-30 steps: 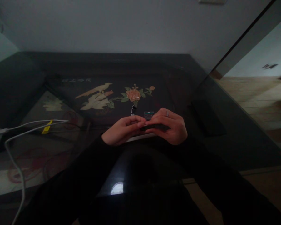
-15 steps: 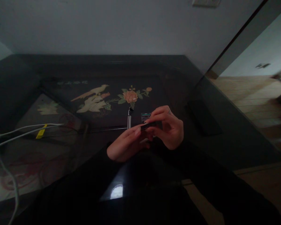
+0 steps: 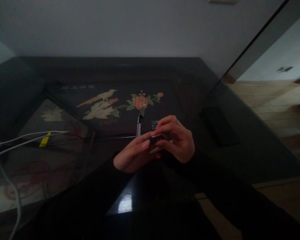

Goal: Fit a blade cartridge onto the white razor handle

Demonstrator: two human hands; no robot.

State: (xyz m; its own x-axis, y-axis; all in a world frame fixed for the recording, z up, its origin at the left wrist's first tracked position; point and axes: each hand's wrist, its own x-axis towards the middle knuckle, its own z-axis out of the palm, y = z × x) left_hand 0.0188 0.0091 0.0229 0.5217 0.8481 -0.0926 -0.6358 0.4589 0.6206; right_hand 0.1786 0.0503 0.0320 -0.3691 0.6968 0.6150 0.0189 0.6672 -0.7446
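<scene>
My left hand (image 3: 133,153) and my right hand (image 3: 177,138) meet over the near part of the dark glossy table. Between their fingertips both pinch a small dark oblong piece (image 3: 156,138), whose kind I cannot make out. Just beyond the fingers lies a slim silver handle (image 3: 139,128) with a curved black tip, looking like a razor handle. Right of it is a small teal and silver piece (image 3: 155,124), like a razor head, partly hidden behind my right fingers. A pale edge (image 3: 155,150) of something shows under my hands.
A flat black object (image 3: 220,126) lies to the right. White cables (image 3: 22,136) with a yellow tag (image 3: 43,140) run along the left. A bird-and-flower picture (image 3: 140,102) decorates the tabletop (image 3: 165,70), which meets a wall at the back.
My hands have moved slightly nearer to me, uncovering more of the silver handle. The dark piece has been turned between the fingers. The view has shifted a little.
</scene>
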